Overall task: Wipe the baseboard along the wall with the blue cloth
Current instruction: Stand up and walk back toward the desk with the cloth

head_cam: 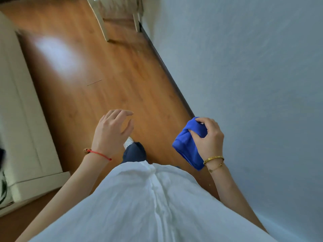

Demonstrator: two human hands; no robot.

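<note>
The person stands beside the wall (244, 67), right hand (208, 137) gripping the bunched cloth (186, 145) at waist height; left hand (111, 130) hangs released. Wiping seems not yet begun: next, crouch and press cloth onto the baseboard (167, 70).

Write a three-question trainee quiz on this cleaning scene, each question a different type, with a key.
1. True or false: the blue cloth is pressed against the baseboard.
2. Which hand has its grip on the cloth? A) left hand B) right hand C) both
3. Fill in: the baseboard runs where the wooden floor meets the pale ____.

Key: 1. False, the cloth is bunched in the hand, above the floor and off the baseboard. 2. B; the left hand is open and holds nothing. 3. wall.
</note>
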